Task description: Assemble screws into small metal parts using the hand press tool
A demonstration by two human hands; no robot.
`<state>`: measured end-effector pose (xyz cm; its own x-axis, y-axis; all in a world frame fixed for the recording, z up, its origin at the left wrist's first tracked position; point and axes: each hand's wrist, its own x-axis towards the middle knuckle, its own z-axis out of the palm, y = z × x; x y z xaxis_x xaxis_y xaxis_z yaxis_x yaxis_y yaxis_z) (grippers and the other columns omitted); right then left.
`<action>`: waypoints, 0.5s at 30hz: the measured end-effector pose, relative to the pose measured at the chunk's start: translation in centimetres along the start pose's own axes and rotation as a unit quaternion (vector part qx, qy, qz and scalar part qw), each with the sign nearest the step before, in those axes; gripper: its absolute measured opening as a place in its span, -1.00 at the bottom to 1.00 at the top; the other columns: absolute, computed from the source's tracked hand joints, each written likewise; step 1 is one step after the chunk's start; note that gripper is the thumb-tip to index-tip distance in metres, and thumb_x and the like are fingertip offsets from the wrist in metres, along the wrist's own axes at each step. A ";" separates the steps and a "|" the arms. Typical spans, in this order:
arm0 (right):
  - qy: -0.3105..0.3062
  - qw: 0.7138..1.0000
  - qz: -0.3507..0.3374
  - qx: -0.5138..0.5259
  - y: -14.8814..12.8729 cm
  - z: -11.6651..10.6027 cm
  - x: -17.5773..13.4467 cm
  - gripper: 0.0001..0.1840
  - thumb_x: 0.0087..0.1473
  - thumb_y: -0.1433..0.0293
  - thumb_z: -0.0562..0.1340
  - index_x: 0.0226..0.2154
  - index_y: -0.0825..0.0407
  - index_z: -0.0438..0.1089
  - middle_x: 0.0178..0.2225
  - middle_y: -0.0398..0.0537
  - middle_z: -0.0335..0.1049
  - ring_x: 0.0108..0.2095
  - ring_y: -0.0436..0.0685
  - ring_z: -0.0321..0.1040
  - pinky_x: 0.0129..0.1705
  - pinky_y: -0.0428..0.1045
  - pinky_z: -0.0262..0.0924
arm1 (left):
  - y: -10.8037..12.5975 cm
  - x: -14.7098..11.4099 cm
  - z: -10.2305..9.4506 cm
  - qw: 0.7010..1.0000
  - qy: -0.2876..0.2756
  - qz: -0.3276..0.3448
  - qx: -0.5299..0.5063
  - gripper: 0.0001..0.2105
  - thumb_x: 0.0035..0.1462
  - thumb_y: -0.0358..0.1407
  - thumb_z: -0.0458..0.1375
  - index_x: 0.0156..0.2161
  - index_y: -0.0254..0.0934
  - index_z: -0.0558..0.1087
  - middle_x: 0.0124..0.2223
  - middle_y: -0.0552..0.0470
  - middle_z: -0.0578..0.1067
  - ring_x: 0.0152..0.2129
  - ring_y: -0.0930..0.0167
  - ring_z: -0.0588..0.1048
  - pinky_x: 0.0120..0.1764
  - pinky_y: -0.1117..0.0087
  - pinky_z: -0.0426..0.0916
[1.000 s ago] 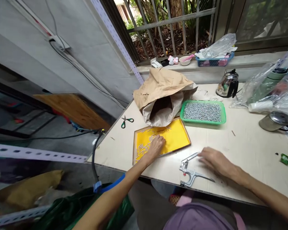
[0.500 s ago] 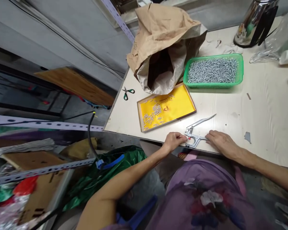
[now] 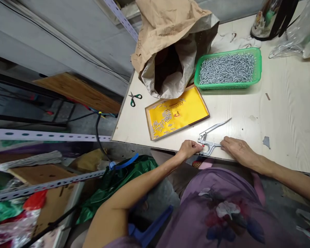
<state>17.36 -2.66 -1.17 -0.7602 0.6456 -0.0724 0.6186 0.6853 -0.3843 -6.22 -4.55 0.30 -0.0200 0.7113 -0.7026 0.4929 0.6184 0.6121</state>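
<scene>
Hand-held snap pliers (image 3: 209, 145) with grey metal handles lie at the table's front edge, their handles spread apart and a small red part showing at the jaws. My left hand (image 3: 189, 149) is closed in a pinch right at the jaws; what its fingertips hold is too small to make out. On the other side, my right hand (image 3: 238, 151) has its fingers on the end of the lower handle. Beyond the pliers stands a shallow tray with a yellow bottom (image 3: 193, 103), where small silver spring-like pieces (image 3: 166, 116) lie in loose heaps.
A green plastic basket (image 3: 258, 74) holds a mass of similar silver pieces. Left of it stands an open brown paper sack (image 3: 170, 27). Green-handled scissors (image 3: 134, 99) lie near the table's left edge. A shiny kettle (image 3: 270, 20) and clear plastic bag (image 3: 291, 44) are at the back right.
The view has shifted slightly, so the things on the table sit a little higher and further left. Both hands stay at the pliers, with hardly any visible movement.
</scene>
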 end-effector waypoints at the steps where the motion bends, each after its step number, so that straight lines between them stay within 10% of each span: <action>1: -0.001 1.000 0.000 0.002 0.0 0.0 0.0 -0.84 0.27 0.49 0.08 -0.35 0.07 0.31 -0.35 -0.03 0.34 -0.38 0.07 0.28 -0.38 -0.05 0.07 | 0.1 0.1 -0.1 1.000 -0.003 -0.001 0.011 -0.70 -0.18 -0.11 0.28 -0.54 -0.39 0.50 -0.64 0.17 0.27 -0.65 0.56 0.16 -0.55 0.50 0.02; 15: -0.022 1.000 0.014 0.004 -0.5 -0.5 -0.1 -0.80 0.28 0.48 0.02 -0.31 0.07 0.33 -0.30 0.02 0.36 -0.36 0.09 0.29 -0.36 -0.04 0.12 | 0.9 -0.9 0.7 0.997 0.014 -0.046 0.066 -0.84 0.01 -0.28 0.18 -0.45 -0.37 0.50 -0.63 0.18 0.30 -0.67 0.54 0.25 -0.60 0.54 0.16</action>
<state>17.20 -2.86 -0.50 -0.7503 0.6495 -0.1233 0.6387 0.6641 -0.3887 -5.21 -4.88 1.21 -0.0937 0.6643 -0.7416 0.5975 0.6333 0.4919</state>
